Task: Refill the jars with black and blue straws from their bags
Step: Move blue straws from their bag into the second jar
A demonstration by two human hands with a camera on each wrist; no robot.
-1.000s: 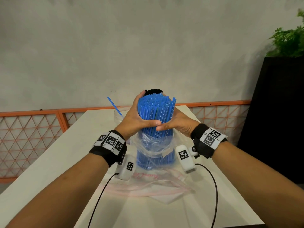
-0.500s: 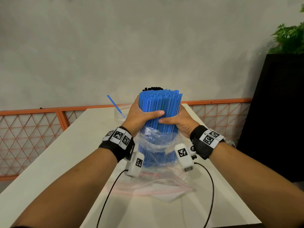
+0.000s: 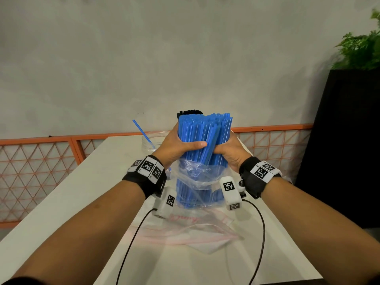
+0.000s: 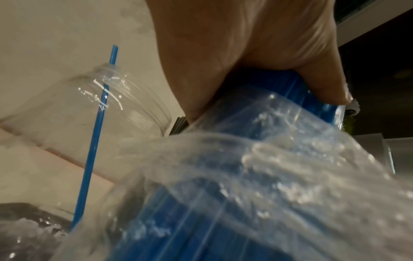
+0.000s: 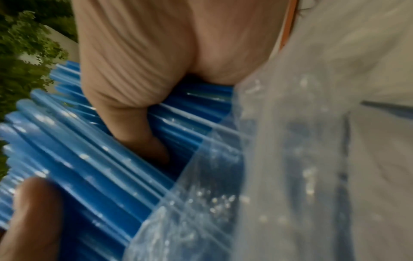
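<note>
A thick bundle of blue straws [image 3: 204,133] stands upright over the white table, its lower half inside a clear plastic bag [image 3: 197,182]. My left hand [image 3: 177,147] wraps the bundle from the left, thumb across the front. From the right, my right hand [image 3: 230,151] grips the same bundle [image 5: 89,167] just above the bag's mouth [image 5: 223,176]. Behind the bundle, tops of black straws [image 3: 190,112] show. A clear jar [image 3: 153,141] with one blue straw [image 3: 141,131] stands back left; it appears again as the jar [image 4: 89,109] in the left wrist view.
An empty clear zip bag [image 3: 185,229] lies flat on the table [image 3: 72,202] in front of the bundle. An orange lattice fence [image 3: 41,159] runs behind the table. A black cabinet [image 3: 345,140] with a green plant [image 3: 362,48] stands at the right.
Both hands have lifted the blue straw bundle upward, so more of it stands out of the bag, and the grip has shifted lower on the bundle.
</note>
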